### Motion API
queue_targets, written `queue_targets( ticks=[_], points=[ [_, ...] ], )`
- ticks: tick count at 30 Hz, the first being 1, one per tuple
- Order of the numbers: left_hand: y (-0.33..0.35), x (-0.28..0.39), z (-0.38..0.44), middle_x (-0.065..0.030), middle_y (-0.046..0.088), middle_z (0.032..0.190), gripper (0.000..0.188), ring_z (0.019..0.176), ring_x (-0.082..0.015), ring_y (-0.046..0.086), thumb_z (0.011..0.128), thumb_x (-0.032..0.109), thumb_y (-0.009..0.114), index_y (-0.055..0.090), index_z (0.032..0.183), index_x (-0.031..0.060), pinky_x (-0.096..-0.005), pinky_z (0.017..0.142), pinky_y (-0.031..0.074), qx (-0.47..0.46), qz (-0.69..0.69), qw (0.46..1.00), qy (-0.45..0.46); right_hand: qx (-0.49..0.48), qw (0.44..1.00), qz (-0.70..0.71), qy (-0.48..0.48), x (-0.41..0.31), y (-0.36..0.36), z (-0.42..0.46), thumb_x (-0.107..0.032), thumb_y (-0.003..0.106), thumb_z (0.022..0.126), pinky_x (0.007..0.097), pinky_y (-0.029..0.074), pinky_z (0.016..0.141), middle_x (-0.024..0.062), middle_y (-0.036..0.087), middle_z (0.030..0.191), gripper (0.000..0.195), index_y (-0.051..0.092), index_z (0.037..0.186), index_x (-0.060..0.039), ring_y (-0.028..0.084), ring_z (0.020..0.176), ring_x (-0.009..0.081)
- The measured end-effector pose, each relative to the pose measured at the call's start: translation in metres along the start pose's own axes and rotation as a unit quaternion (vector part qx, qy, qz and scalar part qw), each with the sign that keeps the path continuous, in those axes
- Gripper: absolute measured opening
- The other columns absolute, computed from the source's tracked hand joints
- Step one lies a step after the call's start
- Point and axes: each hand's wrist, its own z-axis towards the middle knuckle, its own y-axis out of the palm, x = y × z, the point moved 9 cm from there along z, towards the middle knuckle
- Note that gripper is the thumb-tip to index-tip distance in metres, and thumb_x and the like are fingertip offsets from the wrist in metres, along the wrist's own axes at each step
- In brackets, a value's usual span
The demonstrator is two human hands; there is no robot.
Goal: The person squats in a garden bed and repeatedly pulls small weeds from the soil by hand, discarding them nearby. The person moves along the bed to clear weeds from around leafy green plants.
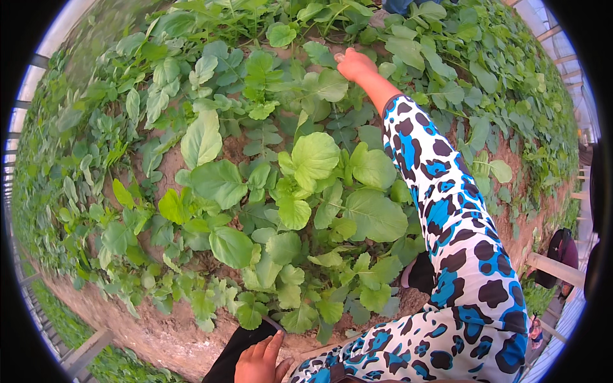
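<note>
My right hand (355, 64) reaches far forward among leafy green plants (304, 163), beside a lobed leaf (318, 51) near bare soil. Its fingers are bent, and whether they pinch anything is not clear. At the bottom, my left hand (261, 359) rests on black trouser cloth (242, 342), thumb spread from the fingers, with nothing visible in it. A thin greyish edge (273, 323) shows just beyond its fingertips; what it belongs to is unclear. Broad, light green leaves (376, 215) lie between the two hands. My patterned sleeve (445, 201) runs along their right side.
Bare soil (158, 342) borders the plants near me. Pale beams (88, 352) (555, 269) stand at the lower left and right. Part of another person in blue cloth (397, 5) shows at the top. A dark and purple item (558, 256) is at the right edge.
</note>
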Motion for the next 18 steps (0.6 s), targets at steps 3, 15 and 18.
queue_targets(
  ticks=[3, 15, 18],
  points=[
    [-0.003, -0.005, 0.004, -0.0192, 0.060, 0.119, 0.054, 0.102, -0.0400, 0.058, 0.085, 0.021, 0.066, 0.050, 0.135, 0.0101, -0.0463, 0.086, 0.048, -0.005, -0.016, 1.000, -0.022, -0.055, 0.998, -0.005, 0.005, -0.014, 0.015, 0.017, -0.040, 0.057, 0.089, 0.0468, 0.047, 0.093, 0.0172, 0.064, 0.119, 0.046, 0.058, 0.120, -0.0060, 0.058, 0.114, 0.0358],
    [-0.001, -0.024, 0.014, -0.0201, 0.059, 0.119, 0.058, 0.105, -0.0406, 0.056, 0.084, 0.022, 0.068, 0.047, 0.138, 0.0113, -0.0466, 0.090, 0.047, -0.019, -0.042, 0.996, -0.072, -0.049, 0.998, 0.012, 0.027, -0.031, 0.067, 0.079, -0.020, 0.052, 0.089, 0.0461, 0.045, 0.100, 0.0142, 0.049, 0.140, 0.046, 0.050, 0.134, -0.0079, 0.051, 0.126, 0.0346],
    [0.002, -0.027, 0.013, -0.0203, 0.060, 0.116, 0.059, 0.103, -0.0407, 0.056, 0.084, 0.022, 0.068, 0.047, 0.138, 0.0116, -0.0466, 0.088, 0.047, -0.026, -0.043, 0.995, -0.084, -0.067, 0.997, 0.020, 0.043, -0.046, 0.085, 0.079, -0.020, 0.053, 0.089, 0.0461, 0.045, 0.101, 0.0183, 0.049, 0.140, 0.056, 0.039, 0.141, -0.0070, 0.051, 0.126, 0.0353]
  ],
)
